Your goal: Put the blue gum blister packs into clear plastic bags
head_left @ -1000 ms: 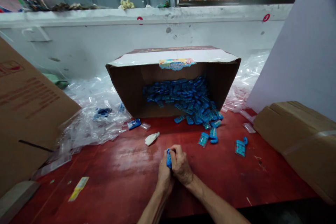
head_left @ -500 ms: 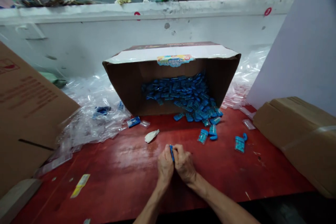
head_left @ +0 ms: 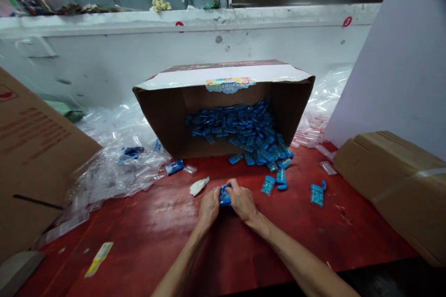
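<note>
Between my two hands, above the red table [head_left: 139,241], is a blue packet [head_left: 225,196]. My left hand [head_left: 209,206] grips its left side, and my right hand [head_left: 243,200] holds its right side with the fingers bent over the top edge. Just beyond my left hand lies a crumpled whitish piece [head_left: 199,186]. Small blue-capped containers [head_left: 268,185] rest to the right of my hands. Behind them a cardboard box [head_left: 156,125] lies on its side, with a heap of blue containers [head_left: 244,125] spilling from its opening.
Clear plastic pieces [head_left: 114,162] are piled at the left beside a large carton [head_left: 38,158]. At the right stand a closed brown box [head_left: 393,181] and a pale panel [head_left: 393,65]. A blue pack [head_left: 174,167] and a yellow-white strip [head_left: 99,259] lie on the table.
My hands have moved slightly apart, and the blue item, seen edge-on before, now shows its broad face between them. The whole view has shifted slightly.
</note>
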`<state>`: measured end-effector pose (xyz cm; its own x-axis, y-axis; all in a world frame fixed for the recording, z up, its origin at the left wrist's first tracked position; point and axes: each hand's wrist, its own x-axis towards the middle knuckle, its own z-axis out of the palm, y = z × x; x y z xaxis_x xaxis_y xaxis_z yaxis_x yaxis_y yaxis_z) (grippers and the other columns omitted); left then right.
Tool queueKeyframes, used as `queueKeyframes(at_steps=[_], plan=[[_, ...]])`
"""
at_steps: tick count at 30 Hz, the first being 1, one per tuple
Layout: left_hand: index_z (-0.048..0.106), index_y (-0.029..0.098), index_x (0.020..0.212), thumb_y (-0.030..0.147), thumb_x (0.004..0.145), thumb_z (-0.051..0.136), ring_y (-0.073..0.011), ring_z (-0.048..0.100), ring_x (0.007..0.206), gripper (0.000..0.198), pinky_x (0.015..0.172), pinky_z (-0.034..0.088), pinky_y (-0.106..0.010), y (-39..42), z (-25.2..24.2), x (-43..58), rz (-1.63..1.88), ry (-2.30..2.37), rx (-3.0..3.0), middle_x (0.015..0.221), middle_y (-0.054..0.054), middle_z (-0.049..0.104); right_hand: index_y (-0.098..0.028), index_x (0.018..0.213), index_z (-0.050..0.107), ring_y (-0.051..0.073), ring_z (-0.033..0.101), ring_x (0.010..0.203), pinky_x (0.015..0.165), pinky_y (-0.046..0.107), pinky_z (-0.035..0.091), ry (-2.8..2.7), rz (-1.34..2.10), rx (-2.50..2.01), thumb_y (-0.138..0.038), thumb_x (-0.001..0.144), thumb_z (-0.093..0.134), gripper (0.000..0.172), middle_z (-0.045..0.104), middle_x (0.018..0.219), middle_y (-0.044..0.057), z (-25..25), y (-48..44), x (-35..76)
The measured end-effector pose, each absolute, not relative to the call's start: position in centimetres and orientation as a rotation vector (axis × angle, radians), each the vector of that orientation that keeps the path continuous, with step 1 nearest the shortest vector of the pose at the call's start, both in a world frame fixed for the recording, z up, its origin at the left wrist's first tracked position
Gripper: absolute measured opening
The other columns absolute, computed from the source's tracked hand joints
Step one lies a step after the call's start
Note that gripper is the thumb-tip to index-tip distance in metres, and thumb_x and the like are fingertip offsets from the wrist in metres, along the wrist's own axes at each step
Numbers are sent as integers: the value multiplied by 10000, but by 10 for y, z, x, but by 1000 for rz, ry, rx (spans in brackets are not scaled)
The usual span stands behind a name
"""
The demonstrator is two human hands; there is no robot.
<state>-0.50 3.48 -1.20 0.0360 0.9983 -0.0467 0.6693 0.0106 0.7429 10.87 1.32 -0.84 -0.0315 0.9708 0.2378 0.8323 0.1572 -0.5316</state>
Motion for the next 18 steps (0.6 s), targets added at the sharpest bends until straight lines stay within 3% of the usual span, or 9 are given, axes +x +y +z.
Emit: queueKeyframes(at_steps=[5, 11, 15, 18], plan=[[588, 141, 659, 364, 788, 335, -169, 555, 611, 361, 578, 352, -251, 66, -13, 1, 487, 1808, 1859, 613, -73, 607, -201, 935, 479, 189, 630, 647, 516, 222, 360, -1944, 257, -1902, -274, 877, 336, 172, 663, 724, 52, -24, 42, 113], [562, 116, 959, 289, 790, 342, -260, 546, 843, 326, 689, 374, -348, 49, -15, 6, 339, 2028, 2033, 882, -163, 604, -201, 899, 503, 209, 622, 713, 559, 253, 408, -2003, 222, -1992, -278, 849, 408, 132, 638, 805, 78, -37, 43, 103], [524, 218, 1104, 192, 801, 306, -254, 441, 1034, 374, 815, 341, -390, 35, -32, -2, 255, 1853, 2466, 1134, -102, 535, -235, 948, 533, 206, 615, 721, 578, 278, 436, -2033, 225, -2004, -239, 837, 414, 163, 596, 920, 84, -28, 34, 107], [502, 242, 1147, 201, 792, 335, -262, 394, 1098, 394, 855, 329, -421, 35, -42, -4, 231, 1875, 2473, 1210, -82, 498, -270, 1040, 537, 256, 603, 810, 635, 345, 456, -2027, 224, -2012, -245, 809, 455, 246, 566, 1038, 121, -27, 29, 115]])
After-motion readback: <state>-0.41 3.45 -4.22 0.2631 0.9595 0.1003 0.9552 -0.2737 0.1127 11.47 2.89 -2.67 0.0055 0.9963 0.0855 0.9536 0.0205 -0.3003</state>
